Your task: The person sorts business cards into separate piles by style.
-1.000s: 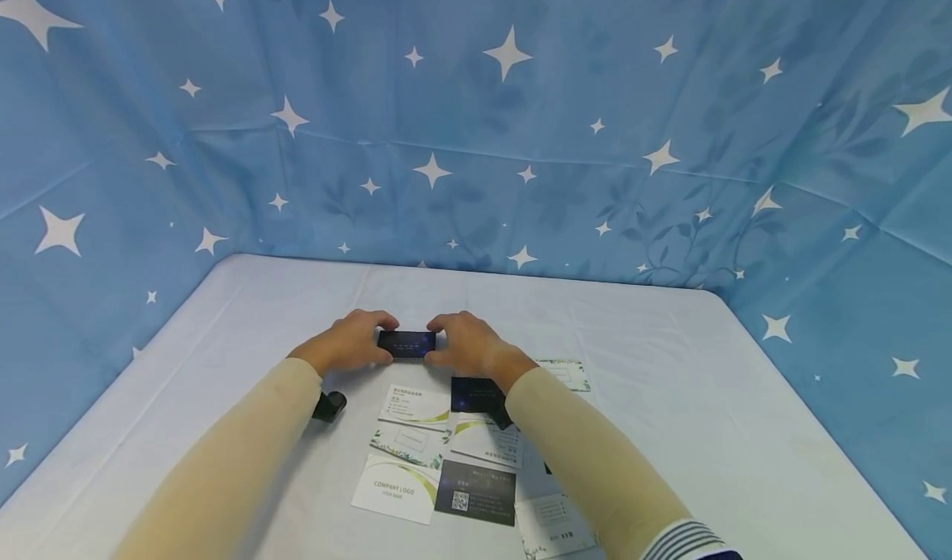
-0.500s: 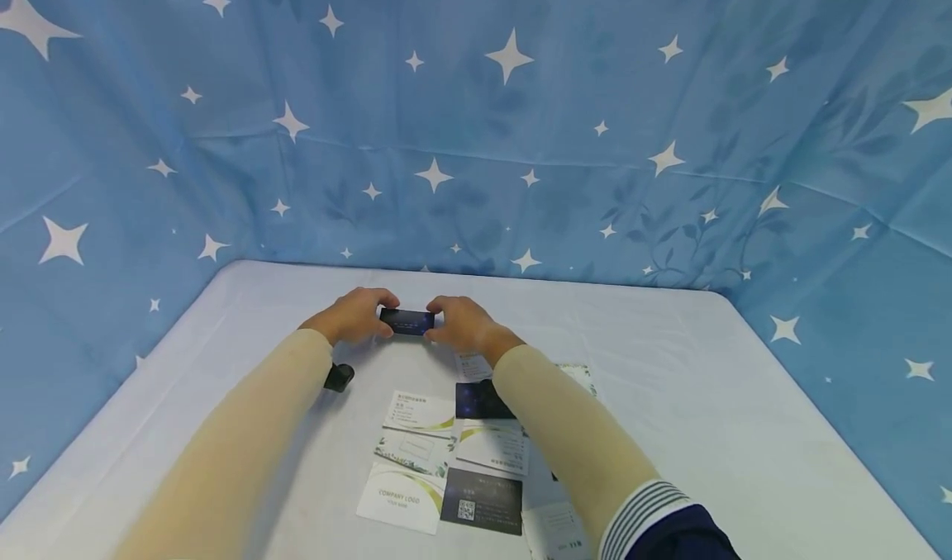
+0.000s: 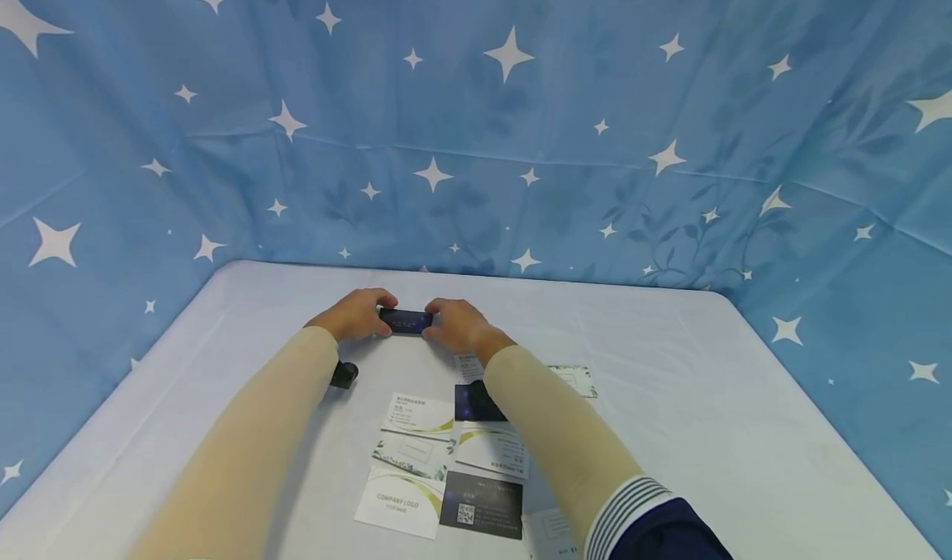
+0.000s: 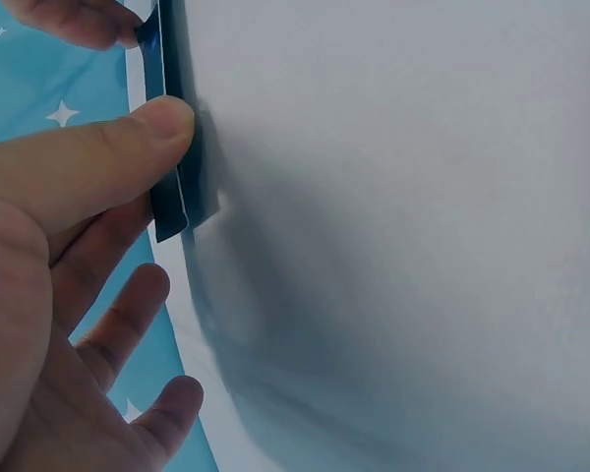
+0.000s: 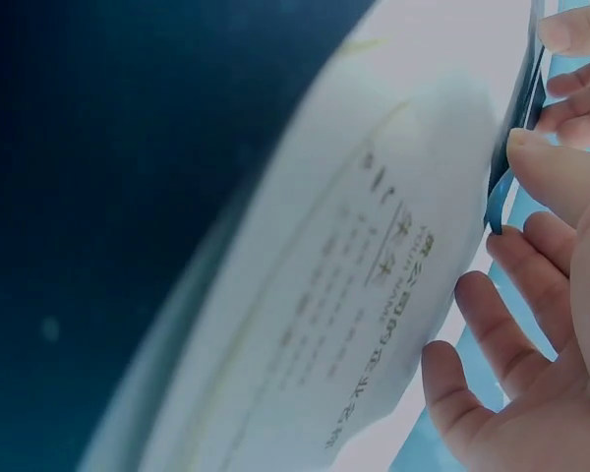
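A dark blue-black business card point(image 3: 406, 321) is held lengthwise between both hands near the back of the table in the head view. At its left end, my left hand point(image 3: 357, 315) pinches it with thumb and fingers. My right hand point(image 3: 461, 329) grips the opposite end the same way. Seen almost edge-on in the left wrist view, the card point(image 4: 167, 211) shows a pale line along its length; whether that is a fold or a second layer, I cannot tell. The lower fingers of both hands stand apart from it in the wrist views.
Several laid-out business cards cover the middle front: a white company-logo card point(image 3: 397, 502), a dark QR-code card point(image 3: 482, 506), a leaf-bordered card point(image 3: 414, 454), and another dark card point(image 3: 476, 401). My right forearm hides some. A starry blue curtain point(image 3: 476, 130) hangs behind the table's back edge.
Both hands moved with the dark card farther toward the table's back edge, uncovering a white card near my right wrist. Over the last half second they have hardly moved.
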`<state>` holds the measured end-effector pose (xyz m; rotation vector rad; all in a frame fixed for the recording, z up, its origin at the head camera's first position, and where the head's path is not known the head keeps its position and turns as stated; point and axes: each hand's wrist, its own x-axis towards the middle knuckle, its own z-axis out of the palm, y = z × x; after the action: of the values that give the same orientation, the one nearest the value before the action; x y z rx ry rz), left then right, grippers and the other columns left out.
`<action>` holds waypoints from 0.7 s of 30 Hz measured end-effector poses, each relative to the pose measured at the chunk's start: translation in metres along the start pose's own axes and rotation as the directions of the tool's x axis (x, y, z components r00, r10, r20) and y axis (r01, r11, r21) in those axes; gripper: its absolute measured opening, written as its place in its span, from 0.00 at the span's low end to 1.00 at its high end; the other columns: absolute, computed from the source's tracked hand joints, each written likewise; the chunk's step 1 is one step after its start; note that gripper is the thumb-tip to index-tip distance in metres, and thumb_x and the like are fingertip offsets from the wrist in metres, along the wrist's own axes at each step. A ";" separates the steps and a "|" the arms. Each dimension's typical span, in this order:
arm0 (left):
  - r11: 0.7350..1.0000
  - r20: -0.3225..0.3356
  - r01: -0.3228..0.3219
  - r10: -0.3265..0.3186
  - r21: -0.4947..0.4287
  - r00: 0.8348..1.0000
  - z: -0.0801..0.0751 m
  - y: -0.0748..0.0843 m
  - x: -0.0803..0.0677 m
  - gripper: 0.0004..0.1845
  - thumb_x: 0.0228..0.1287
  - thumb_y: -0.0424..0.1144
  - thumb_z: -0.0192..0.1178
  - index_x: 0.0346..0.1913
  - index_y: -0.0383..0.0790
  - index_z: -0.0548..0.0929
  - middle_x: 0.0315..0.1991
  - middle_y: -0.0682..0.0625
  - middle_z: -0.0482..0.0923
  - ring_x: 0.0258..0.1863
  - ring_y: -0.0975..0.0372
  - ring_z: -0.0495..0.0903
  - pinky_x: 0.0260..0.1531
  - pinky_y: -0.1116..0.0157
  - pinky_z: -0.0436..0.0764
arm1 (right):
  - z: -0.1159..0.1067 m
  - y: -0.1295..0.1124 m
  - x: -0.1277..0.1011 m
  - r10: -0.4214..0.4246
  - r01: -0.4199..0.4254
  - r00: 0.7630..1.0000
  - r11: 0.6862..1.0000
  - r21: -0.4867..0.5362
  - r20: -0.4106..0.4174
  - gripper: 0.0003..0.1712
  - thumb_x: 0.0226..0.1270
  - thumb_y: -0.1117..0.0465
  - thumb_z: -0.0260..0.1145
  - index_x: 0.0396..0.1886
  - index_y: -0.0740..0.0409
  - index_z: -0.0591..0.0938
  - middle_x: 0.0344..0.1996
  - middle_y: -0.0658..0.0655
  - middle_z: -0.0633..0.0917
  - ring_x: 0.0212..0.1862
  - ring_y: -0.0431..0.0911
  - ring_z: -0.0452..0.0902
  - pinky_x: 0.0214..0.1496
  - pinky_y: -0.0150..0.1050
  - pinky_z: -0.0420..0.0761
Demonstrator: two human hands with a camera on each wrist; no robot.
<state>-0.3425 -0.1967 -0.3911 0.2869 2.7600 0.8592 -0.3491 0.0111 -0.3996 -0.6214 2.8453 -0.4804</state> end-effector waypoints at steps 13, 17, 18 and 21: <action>0.999 0.025 0.047 -0.046 -0.012 0.999 0.000 -0.001 -0.001 0.31 0.61 0.31 0.69 0.68 0.34 0.73 0.68 0.37 0.69 0.67 0.46 0.67 0.67 0.47 0.60 | 0.000 -0.004 -0.002 0.021 -0.021 1.000 1.000 0.003 0.003 0.33 0.70 0.49 0.68 0.72 0.51 0.73 0.65 0.54 0.78 0.67 0.51 0.69 0.70 0.46 0.63; 0.999 0.031 0.048 -0.049 0.021 0.998 0.001 0.001 -0.002 0.33 0.60 0.33 0.70 0.69 0.35 0.72 0.69 0.37 0.69 0.67 0.46 0.67 0.67 0.46 0.61 | 0.001 -0.004 -0.004 0.042 -0.042 0.999 0.998 0.048 -0.004 0.36 0.69 0.49 0.68 0.73 0.51 0.71 0.68 0.55 0.75 0.70 0.51 0.67 0.71 0.48 0.62; 0.998 0.027 0.048 -0.049 0.031 0.998 0.001 0.002 -0.002 0.33 0.61 0.34 0.70 0.69 0.36 0.72 0.69 0.37 0.69 0.67 0.46 0.67 0.66 0.46 0.62 | 0.001 -0.003 -0.005 0.048 -0.048 0.999 0.997 0.059 -0.004 0.36 0.69 0.48 0.68 0.73 0.51 0.70 0.68 0.55 0.74 0.70 0.51 0.66 0.71 0.49 0.62; 0.998 0.014 0.035 -0.036 0.058 0.999 0.000 0.005 -0.005 0.33 0.62 0.37 0.70 0.70 0.38 0.72 0.69 0.39 0.69 0.68 0.45 0.66 0.66 0.45 0.62 | -0.003 -0.001 -0.011 0.048 -0.048 0.999 0.996 0.078 -0.002 0.37 0.68 0.48 0.69 0.73 0.51 0.70 0.69 0.54 0.73 0.71 0.51 0.65 0.71 0.49 0.62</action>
<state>-0.3372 -0.1943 -0.3877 0.2531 2.7703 0.7671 -0.3400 0.0159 -0.3951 -0.5378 2.8223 -0.5821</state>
